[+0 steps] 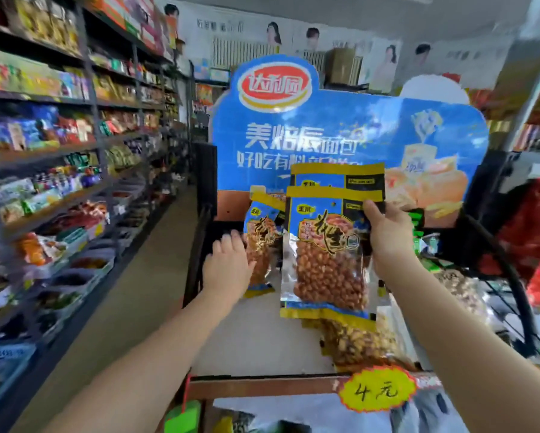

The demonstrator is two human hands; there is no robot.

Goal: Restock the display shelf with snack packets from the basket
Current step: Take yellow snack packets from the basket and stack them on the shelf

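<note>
My right hand (387, 232) grips two stacked peanut packets (328, 245), blue and yellow with a clear window, by their upper right edge, holding them upright above the display shelf (256, 335). My left hand (228, 260) rests against another peanut packet (262, 245) standing at the back left of the shelf, fingers around its left side. More nut packets (362, 342) lie flat on the shelf under the held ones. The basket is not in view.
A blue cardboard advert board (324, 135) backs the shelf. A yellow price tag (376, 390) hangs on the shelf's front rail (262, 385). Long stocked shelves (59, 182) line the aisle at left. Black wire racks with goods (496, 292) stand at right.
</note>
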